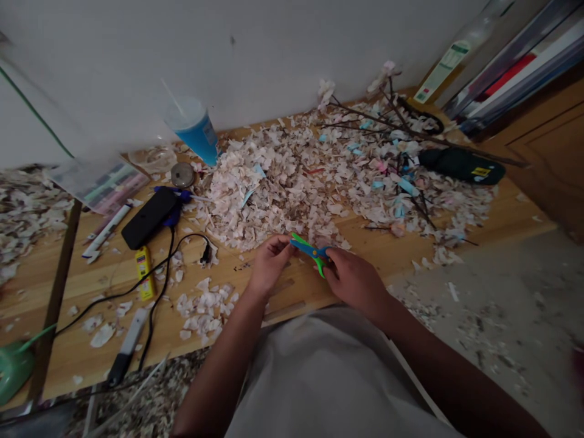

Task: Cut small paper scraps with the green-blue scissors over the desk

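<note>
My right hand [353, 280] grips small scissors [309, 249] with green and blue handles and blades, held just above the wooden board [283, 292]. My left hand [269, 261] is closed at the scissors' tip, its fingers pinched there; whatever small piece it holds is too small to make out. Both hands hover at the near edge of a big heap of pale paper scraps [283, 182].
A blue cup with a straw [194, 128] stands at the back. A black phone [148, 217], a black cable [159, 280], a yellow tube [145, 272] and pens lie to the left. Twigs with paper flowers [392, 121] and a dark pouch [460, 164] lie at right.
</note>
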Demonstrator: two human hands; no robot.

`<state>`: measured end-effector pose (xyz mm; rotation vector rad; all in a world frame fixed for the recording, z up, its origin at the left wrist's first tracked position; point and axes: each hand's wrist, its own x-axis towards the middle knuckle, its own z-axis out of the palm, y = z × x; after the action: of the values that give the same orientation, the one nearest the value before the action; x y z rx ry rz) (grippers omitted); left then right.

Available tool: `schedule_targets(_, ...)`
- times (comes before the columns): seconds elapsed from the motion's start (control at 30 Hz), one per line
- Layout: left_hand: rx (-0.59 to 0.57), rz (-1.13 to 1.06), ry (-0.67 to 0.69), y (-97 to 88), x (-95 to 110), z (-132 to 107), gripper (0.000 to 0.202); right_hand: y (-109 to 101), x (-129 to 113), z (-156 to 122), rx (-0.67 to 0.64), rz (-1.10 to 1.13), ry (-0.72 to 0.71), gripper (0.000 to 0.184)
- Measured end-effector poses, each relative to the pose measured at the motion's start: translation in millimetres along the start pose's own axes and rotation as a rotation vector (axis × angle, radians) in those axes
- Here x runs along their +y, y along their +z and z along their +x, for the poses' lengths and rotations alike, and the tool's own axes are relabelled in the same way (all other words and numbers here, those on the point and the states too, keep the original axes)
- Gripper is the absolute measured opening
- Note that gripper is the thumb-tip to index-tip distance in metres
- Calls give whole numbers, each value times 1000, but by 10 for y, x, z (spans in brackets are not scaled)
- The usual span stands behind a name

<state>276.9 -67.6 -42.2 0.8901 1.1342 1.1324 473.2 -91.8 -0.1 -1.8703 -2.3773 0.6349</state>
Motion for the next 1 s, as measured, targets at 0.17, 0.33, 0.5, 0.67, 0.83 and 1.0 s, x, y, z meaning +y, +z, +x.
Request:
schedule_targets(0.17,-17,23,4,-3,-11,7,28,-31,23,-22,0,-10,0,8)
schedule_targets(0.33,-58,8,-4,2,24,1,27,-61,52,-32,-17,-45,0,12)
schedule_targets(0.5,-91,56,-11,1,47,2,30,-130,73,-66,-37,-85,-4,13)
schedule_targets(0.67,-126,132,21,35,42,-12,29,-192,213,-94,-39,-122,-49,13)
schedule_targets(0.83,-133,265,44,84,9,-6,26,-302,539,-43,256,195,36,15)
schedule_targets(1.0,-71,306,66,62,167,-132,22,-409,619,-51,824,673,175,21)
